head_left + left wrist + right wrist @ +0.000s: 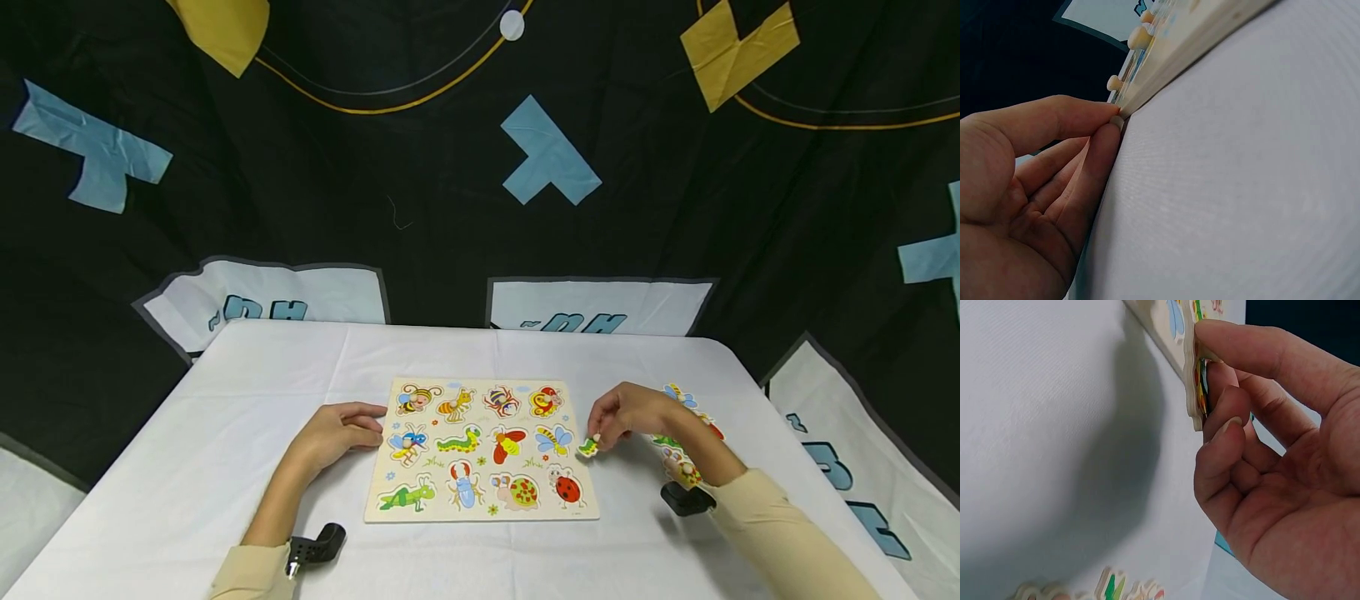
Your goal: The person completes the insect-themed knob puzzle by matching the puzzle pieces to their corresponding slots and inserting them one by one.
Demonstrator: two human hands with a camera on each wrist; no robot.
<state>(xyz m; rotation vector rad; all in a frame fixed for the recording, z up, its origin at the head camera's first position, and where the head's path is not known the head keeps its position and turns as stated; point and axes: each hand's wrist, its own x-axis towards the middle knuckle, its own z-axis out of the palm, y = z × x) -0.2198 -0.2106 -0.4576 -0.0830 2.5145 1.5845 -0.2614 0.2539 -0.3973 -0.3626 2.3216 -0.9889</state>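
Observation:
A wooden insect puzzle board (480, 517) lies flat on the table. Against its left edge rest the extended fingertips of my left hand (337, 435); the left wrist view shows thumb and finger touching the board's side, with several round wooden pegs (1140, 37) beyond them. Off the board's right edge, my right hand (630, 412) pinches a puzzle piece (588, 448), mostly green with a pale border. In the right wrist view this piece (1192, 381) is seen edge-on, tilted up, its picture side turned towards the fingers, which hide part of it.
Several loose puzzle pieces (682, 471) lie right of the board, partly hidden under my right forearm. White cloth covers the table (450, 558). Behind it hangs a black curtain (420, 208). Black straps with devices (318, 546) sit on both wrists.

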